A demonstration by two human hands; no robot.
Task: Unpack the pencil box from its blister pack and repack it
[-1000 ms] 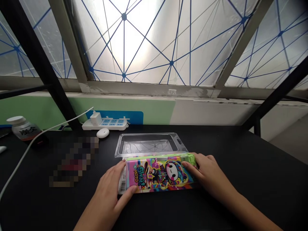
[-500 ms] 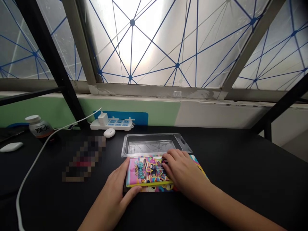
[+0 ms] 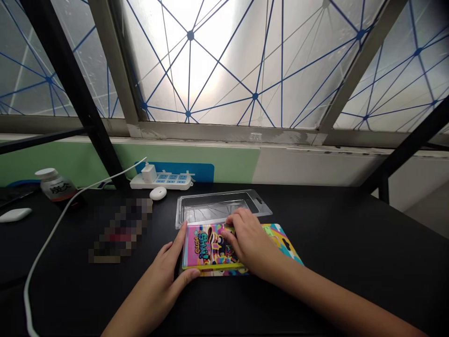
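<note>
A brightly printed pink and yellow pencil case lies on the black table, resting on a colourful card sheet. My left hand grips the case's left end, thumb at the front edge and fingers at the back. My right hand lies on top of the case near its middle, fingers curled down onto the lid. A clear plastic blister shell sits just behind the case, open side up.
A white power strip with a plugged charger and a white cable lies at the back left. Nearby are a small white oval case, a white-capped bottle and a white mouse. A blurred patch covers one object.
My right hand has moved from the case's right end onto its top middle. The card sheet now shows to the right of the case. The view shifted slightly.
</note>
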